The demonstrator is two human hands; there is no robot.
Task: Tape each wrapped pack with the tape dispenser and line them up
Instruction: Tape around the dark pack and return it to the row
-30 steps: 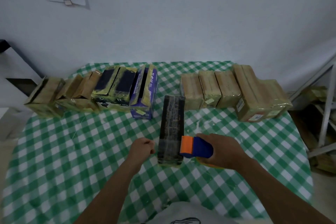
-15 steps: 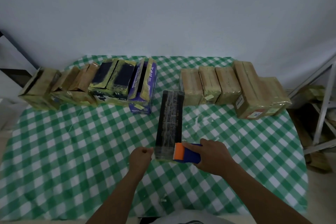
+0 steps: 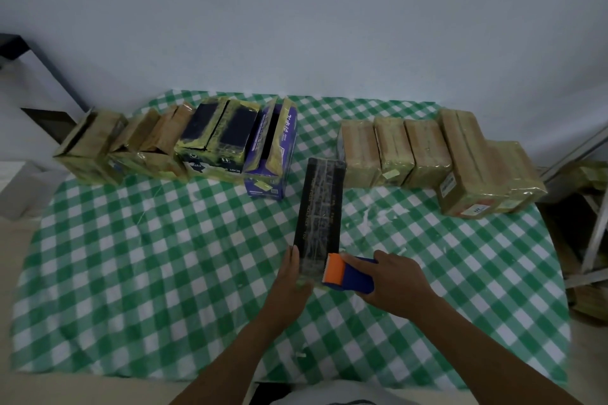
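- Pale wall behind a table (image 3: 164, 273) covered in green-checked cloth.
- A black pack (image 3: 320, 207) lies lengthwise at the centre. Its far end reaches the gap between two rows at the back.
- The left hand (image 3: 289, 276) lies flat, fingers straight, against the pack's near left side.
- The right hand (image 3: 394, 286) grips an orange-and-blue dispenser (image 3: 348, 273). Its toothed orange end touches the pack's near right corner.
- The step looks like taping the near end. It calls for bracing with the flat hand, pressing the dispenser down, pulling straight, then tipping onto the teeth to cut. A slack pull could wrinkle the tape or skid the pack.
- The left row (image 3: 210, 141) holds tan, dark and blue packs. The right row (image 3: 411, 151) holds tan ones. All are wrapped, so their contents are hidden.
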